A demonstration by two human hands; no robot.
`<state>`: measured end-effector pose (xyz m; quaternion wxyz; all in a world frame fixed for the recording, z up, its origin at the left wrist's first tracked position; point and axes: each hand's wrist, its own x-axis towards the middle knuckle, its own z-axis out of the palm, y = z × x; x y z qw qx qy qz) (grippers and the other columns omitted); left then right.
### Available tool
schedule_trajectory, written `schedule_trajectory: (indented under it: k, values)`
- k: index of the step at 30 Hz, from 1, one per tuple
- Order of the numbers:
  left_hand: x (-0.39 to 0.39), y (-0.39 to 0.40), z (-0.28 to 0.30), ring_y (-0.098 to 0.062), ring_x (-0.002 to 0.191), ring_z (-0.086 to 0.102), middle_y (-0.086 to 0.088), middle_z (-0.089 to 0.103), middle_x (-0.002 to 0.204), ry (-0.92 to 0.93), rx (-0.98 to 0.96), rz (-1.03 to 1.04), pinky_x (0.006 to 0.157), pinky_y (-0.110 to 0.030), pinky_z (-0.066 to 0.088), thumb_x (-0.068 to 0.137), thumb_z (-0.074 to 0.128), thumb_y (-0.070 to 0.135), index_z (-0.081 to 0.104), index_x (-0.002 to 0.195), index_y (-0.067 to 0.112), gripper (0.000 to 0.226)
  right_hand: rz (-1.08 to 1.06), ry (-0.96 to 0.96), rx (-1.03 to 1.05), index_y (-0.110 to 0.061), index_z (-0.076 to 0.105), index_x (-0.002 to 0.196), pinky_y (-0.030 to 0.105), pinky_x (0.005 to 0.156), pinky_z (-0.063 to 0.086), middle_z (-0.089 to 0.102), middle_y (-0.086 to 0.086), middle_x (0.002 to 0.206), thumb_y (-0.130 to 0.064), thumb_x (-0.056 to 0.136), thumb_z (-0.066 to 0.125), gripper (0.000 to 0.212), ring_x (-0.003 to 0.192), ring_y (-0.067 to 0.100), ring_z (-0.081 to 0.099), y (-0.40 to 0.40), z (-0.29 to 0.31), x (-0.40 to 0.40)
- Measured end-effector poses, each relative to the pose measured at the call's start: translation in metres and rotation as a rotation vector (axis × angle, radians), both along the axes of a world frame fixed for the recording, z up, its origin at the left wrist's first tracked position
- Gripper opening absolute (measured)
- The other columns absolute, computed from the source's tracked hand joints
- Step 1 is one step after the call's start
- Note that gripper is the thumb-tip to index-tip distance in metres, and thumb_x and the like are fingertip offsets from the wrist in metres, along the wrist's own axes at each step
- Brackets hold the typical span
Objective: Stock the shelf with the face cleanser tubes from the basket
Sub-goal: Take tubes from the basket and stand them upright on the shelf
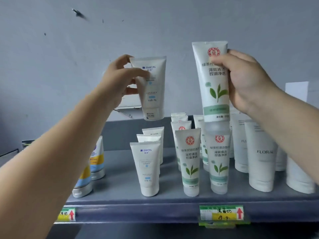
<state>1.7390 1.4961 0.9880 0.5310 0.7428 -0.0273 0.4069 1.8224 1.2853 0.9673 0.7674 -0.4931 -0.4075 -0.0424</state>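
My left hand (119, 80) grips a small white tube with blue print (151, 90), held upright in the air above the row of matching white tubes (148, 168) on the grey shelf (155, 200). My right hand (245, 80) grips a taller white tube with a green leaf and red seal (214, 83), cap down, above the rows of same green-leaf tubes (189, 163). Its cap hangs just over the front right tube (218, 163). The basket is out of view.
Large white tubes marked FLORAL (262, 156) stand at the right of the shelf. Yellow-and-blue tubes (96, 161) stand at the left, partly behind my left forearm. Price tags (221, 213) hang on the shelf's front edge. A grey wall rises behind.
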Motion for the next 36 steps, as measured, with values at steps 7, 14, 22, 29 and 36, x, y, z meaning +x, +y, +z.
schedule_trajectory:
  k: [7,14,22,29,36]
  values:
    - [0.049,0.044,0.014,-0.017,0.062,0.066,0.000,0.064,0.073,0.129,0.076,0.066,0.061,-0.034,0.059,0.076,0.069,-0.004,0.047,0.073,0.016,0.030,-0.048,-0.008,-0.229,-0.021,0.056,0.076,0.023,0.056,0.051,0.061,-0.005,0.069,-0.013,0.087,0.056,0.013,0.060,0.008,0.061,0.019,0.031,0.063]
    - [0.092,0.081,0.013,-0.019,0.066,0.065,0.000,0.062,0.079,0.193,0.103,0.048,0.066,-0.037,0.059,0.077,0.068,-0.006,0.053,0.081,0.022,0.031,0.067,0.081,-0.292,-0.024,0.052,0.080,0.028,0.070,0.053,0.062,-0.008,0.070,-0.018,0.090,0.054,0.012,0.068,0.007,0.063,0.031,0.049,0.095]
    - [0.139,0.112,-0.017,-0.024,0.081,0.061,-0.005,0.062,0.082,0.402,0.158,0.066,0.070,-0.034,0.058,0.073,0.072,-0.007,0.058,0.104,0.014,0.040,-0.056,0.113,-0.372,-0.024,0.051,0.079,0.031,0.071,0.051,0.060,-0.007,0.075,-0.014,0.092,0.052,0.016,0.060,0.006,0.063,0.049,0.055,0.119]
    - [0.161,0.132,-0.048,-0.023,0.076,0.063,-0.006,0.058,0.085,0.549,0.279,0.065,0.064,-0.035,0.059,0.077,0.068,-0.008,0.052,0.077,0.012,0.026,-0.115,0.125,-0.404,-0.022,0.051,0.079,0.036,0.077,0.051,0.059,-0.005,0.083,-0.010,0.091,0.053,0.017,0.076,0.013,0.060,0.061,0.053,0.129]
    - [0.175,0.137,-0.071,-0.021,0.074,0.064,-0.007,0.057,0.086,0.659,0.315,-0.007,0.059,-0.031,0.060,0.076,0.067,-0.010,0.050,0.077,0.011,0.028,-0.175,0.116,-0.448,-0.020,0.052,0.079,0.034,0.070,0.052,0.059,-0.003,0.084,-0.006,0.090,0.055,0.018,0.075,0.015,0.061,0.063,0.054,0.137]
